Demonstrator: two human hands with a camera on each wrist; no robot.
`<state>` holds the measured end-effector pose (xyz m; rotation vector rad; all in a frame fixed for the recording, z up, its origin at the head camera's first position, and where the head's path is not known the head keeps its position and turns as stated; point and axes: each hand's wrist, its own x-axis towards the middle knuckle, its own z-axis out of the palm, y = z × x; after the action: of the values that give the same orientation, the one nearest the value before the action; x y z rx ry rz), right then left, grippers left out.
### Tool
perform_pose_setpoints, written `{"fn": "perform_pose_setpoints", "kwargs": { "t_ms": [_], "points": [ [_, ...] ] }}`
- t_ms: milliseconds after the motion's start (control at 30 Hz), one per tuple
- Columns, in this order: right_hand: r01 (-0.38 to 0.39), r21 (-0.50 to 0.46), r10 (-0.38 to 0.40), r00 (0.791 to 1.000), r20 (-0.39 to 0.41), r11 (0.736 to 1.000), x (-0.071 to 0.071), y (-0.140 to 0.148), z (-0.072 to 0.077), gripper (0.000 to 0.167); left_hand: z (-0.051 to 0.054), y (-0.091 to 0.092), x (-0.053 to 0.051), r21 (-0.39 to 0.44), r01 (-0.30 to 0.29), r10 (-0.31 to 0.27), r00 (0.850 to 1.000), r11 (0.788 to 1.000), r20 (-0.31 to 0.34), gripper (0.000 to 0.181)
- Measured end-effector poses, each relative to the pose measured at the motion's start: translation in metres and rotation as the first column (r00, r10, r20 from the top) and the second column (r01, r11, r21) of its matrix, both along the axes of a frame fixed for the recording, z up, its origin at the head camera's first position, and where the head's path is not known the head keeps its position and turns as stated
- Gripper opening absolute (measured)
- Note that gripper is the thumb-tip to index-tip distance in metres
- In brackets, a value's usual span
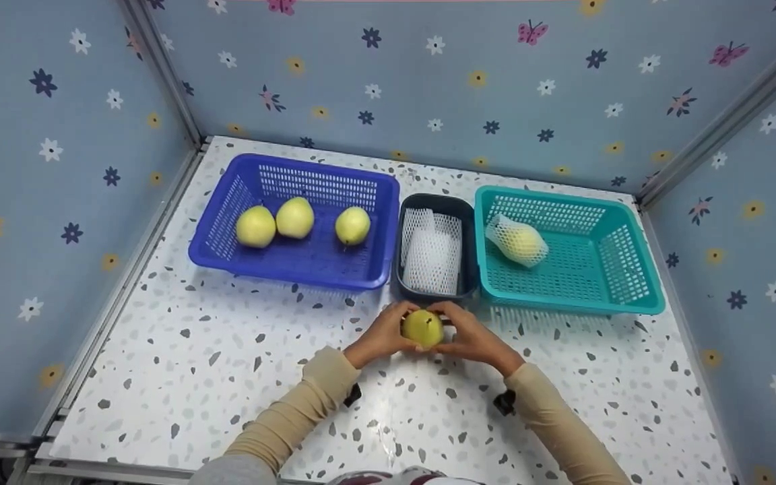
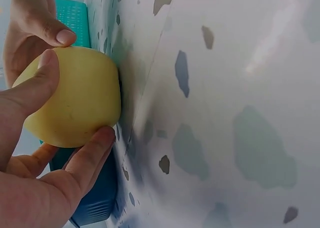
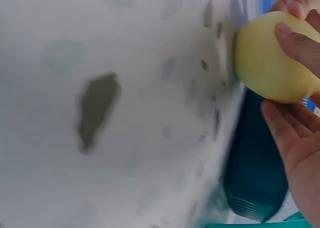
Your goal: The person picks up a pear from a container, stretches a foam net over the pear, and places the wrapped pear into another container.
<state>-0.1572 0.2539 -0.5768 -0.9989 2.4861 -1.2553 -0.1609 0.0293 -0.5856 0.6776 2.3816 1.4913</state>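
Note:
A yellow-green pear (image 1: 423, 329) stands stem up at the front of the dark container, between both hands. My left hand (image 1: 385, 333) holds it from the left, thumb and fingers bent around its side. From the right, my right hand (image 1: 474, 337) grips the same pear. In the left wrist view the pear (image 2: 75, 97) has its underside at the white speckled tabletop; whether it touches is hard to tell. The right wrist view shows the pear (image 3: 275, 57) between both thumbs and fingers. White foam net sleeves (image 1: 432, 259) lie in the dark container (image 1: 470, 269).
On the left, a blue basket (image 1: 294, 271) holds three bare pears. A teal basket (image 1: 576, 303) at the right has one pear in a foam net (image 1: 521, 242). Flower-patterned panels (image 1: 428, 87) enclose the speckled table (image 1: 240, 377) at the back and sides.

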Motion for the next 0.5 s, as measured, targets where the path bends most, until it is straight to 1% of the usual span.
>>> {"fn": "perform_pose_setpoints", "kwargs": {
  "t_ms": [100,167,233,300,367,433,500],
  "points": [
    [-0.035,0.057,0.035,0.999,-0.001,0.998,-0.005,0.002,0.014,0.056,0.000,-0.001,0.000,0.011,-0.001,0.001,1.000,1.000,-0.004,0.064],
    [-0.042,0.083,0.041,0.999,0.017,0.996,-0.010,0.004,0.025,0.048,0.000,-0.001,0.001,0.010,-0.004,0.004,1.000,1.000,-0.006,0.064],
    [-0.029,0.092,0.026,0.999,0.037,0.995,-0.017,0.006,0.036,0.040,-0.001,-0.001,0.001,0.003,-0.007,0.007,1.000,1.000,-0.010,0.064],
    [0.008,0.081,-0.012,0.999,0.050,0.997,-0.026,0.008,0.048,0.033,-0.002,-0.001,0.001,-0.001,-0.010,0.010,1.000,1.000,-0.008,0.064],
    [0.068,0.061,-0.071,0.996,0.054,0.996,-0.035,0.009,0.058,0.029,-0.003,-0.001,0.000,-0.002,-0.011,0.011,1.000,1.000,-0.005,0.064],
    [0.147,0.049,-0.150,0.988,0.043,0.988,-0.046,0.009,0.066,0.024,-0.003,0.000,0.000,-0.001,-0.013,0.013,1.000,1.000,0.001,0.064],
    [0.223,0.055,-0.224,0.974,0.019,0.973,-0.056,0.008,0.072,0.022,-0.003,0.000,0.000,0.001,-0.016,0.016,1.000,1.000,0.004,0.064]
  ]
}}
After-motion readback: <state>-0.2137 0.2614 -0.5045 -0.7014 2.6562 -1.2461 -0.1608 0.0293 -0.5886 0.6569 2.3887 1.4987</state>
